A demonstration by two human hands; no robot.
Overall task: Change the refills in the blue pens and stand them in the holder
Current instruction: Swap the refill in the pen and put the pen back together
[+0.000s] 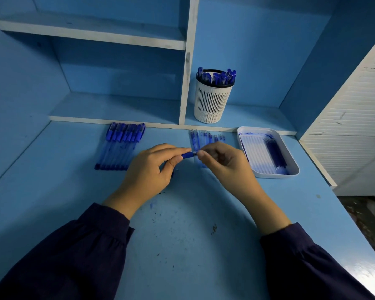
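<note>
One blue pen (pixel 187 155) bridges both grips, pinched by left hand (pixel 147 169) and right hand (pixel 223 163).

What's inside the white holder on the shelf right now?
Blue capped pens stand in the holder, tops sticking up above its dark rim. Its slotted wall covers their lower barrels, so an exact count isn't possible.
</note>
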